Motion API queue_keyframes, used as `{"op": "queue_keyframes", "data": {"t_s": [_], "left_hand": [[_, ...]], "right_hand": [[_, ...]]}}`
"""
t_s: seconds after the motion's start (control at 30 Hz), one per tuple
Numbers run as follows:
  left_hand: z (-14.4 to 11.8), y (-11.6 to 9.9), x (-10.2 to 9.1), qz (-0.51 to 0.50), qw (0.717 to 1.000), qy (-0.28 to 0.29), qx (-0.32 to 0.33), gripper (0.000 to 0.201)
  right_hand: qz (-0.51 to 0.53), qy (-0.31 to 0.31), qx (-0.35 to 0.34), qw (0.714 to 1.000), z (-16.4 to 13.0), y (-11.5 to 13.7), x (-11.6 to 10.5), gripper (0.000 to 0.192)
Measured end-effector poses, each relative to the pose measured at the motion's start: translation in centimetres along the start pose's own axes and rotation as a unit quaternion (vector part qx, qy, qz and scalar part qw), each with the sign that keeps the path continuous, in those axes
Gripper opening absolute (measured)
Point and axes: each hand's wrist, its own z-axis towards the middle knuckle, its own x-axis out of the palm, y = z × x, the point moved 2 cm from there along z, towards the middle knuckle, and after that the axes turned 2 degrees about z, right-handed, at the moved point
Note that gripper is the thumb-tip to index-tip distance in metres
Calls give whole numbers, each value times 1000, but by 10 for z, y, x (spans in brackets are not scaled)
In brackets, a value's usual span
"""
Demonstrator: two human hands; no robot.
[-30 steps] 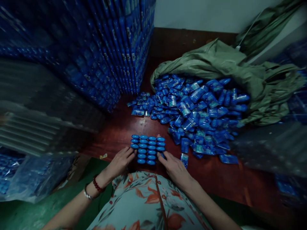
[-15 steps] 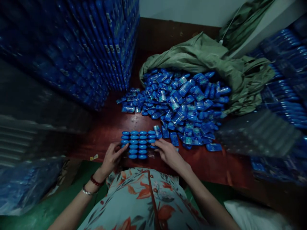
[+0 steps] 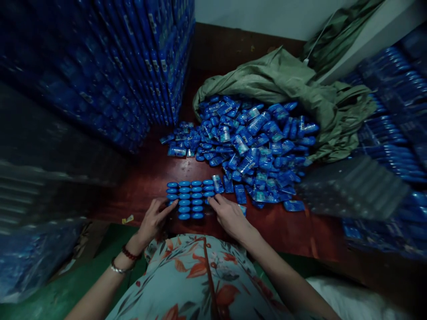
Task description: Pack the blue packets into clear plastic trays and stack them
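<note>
A block of small blue packets (image 3: 190, 198), lined up in neat rows, lies on the dark red table (image 3: 293, 231) close to me. My left hand (image 3: 152, 220) rests against the block's left side with its fingers touching the packets. My right hand (image 3: 228, 214) presses its fingertips against the block's right side. Neither hand lifts anything. Just beyond, a big loose heap of blue packets (image 3: 250, 146) spills out of an olive green sack (image 3: 300, 89).
Tall stacks of packed blue boxes (image 3: 133, 66) rise on the left. More wrapped blue bundles (image 3: 393, 133) stand on the right. Clear plastic trays (image 3: 353, 189) lie at the right, and a plastic-wrapped bundle (image 3: 30, 258) sits at the lower left.
My view shifted right and down a little. My right hand moved up to the block's right edge, and my left hand stays at its left side.
</note>
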Motion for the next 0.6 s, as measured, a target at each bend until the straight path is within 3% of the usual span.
{"op": "queue_keyframes", "data": {"t_s": [0.27,0.6], "left_hand": [[-1,2,-1,-11,1000,10,-3,58],[8,1,-3,4,1000,19,19,57]], "right_hand": [[13,16,-5,1000,-12,-5,13,45],[-29,66,35,997,10,23,-7,28]]}}
